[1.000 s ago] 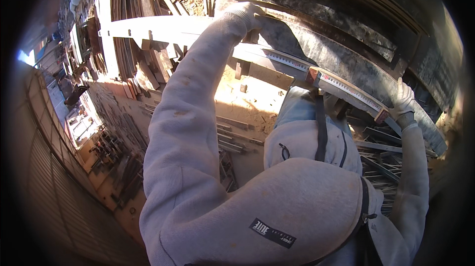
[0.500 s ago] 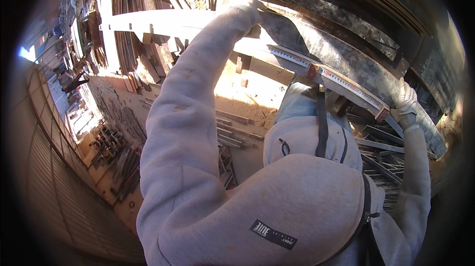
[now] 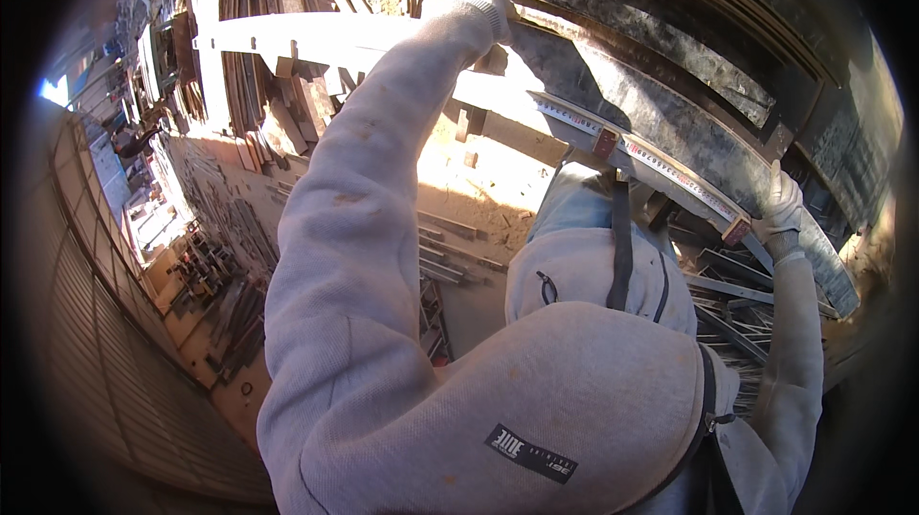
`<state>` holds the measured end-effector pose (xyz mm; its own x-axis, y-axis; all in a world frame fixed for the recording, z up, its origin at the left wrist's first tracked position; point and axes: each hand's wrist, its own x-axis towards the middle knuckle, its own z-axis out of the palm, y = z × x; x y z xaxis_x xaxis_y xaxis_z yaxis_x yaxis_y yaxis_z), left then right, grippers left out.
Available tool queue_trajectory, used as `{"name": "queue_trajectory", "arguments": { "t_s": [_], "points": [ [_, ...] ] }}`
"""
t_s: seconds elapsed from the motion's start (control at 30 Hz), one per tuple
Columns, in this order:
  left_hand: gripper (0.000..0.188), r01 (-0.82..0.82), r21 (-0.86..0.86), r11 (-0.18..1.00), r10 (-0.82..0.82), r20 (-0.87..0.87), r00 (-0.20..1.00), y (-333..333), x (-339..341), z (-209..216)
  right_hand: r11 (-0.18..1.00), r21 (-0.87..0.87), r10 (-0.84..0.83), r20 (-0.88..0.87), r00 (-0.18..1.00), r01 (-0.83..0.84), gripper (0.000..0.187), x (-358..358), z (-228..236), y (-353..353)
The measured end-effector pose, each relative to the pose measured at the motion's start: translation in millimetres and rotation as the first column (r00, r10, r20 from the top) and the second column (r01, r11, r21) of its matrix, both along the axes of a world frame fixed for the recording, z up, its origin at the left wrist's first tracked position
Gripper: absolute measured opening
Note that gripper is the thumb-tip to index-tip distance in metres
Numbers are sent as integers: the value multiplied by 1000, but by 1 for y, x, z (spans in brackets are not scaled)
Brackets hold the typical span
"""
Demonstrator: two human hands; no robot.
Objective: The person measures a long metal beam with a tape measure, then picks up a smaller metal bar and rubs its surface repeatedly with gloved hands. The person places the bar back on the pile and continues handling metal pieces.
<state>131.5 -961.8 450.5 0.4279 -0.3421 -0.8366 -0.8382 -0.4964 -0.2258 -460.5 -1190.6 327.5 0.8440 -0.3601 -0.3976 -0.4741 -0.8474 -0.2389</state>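
At upper centre, the gloved left hand [image 3: 496, 4] meets a dark-faced board [image 3: 670, 123] (glare hides its grip) that slants down rightward beside a measuring strip [image 3: 680, 170]; uneven pressure could skew it. At right, the gloved right hand [image 3: 783, 204] rests fingers on the board, grip unclear.

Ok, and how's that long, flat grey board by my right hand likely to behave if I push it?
The long, flat grey board looks fairly stiff, showing no sharp bend. Its broad, flat shape should probably keep it from rolling. With an end reaching past the right hand, an off-centre push might make it swing.
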Motion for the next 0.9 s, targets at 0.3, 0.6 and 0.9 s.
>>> {"name": "queue_trajectory", "arguments": {
  "t_s": [0.3, 0.6, 0.9],
  "points": [
    [55, 74, 109, 991, -81, 65, 995, -5, 2, -32, 1000, -23, 3, -48, 999, -4, 128, 2, -4, 0],
    [49, 77, 117, 990, -90, 110, 990, 12, 5, -49, 1000, 25, 11, -85, 996, -9, 128, 12, 9, -1],
    [75, 32, -442, 896, -140, -214, 967, -6, -220, -17, 999, 18, 32, -304, 952, -28, 132, 43, 44, 3]
  ]
}}
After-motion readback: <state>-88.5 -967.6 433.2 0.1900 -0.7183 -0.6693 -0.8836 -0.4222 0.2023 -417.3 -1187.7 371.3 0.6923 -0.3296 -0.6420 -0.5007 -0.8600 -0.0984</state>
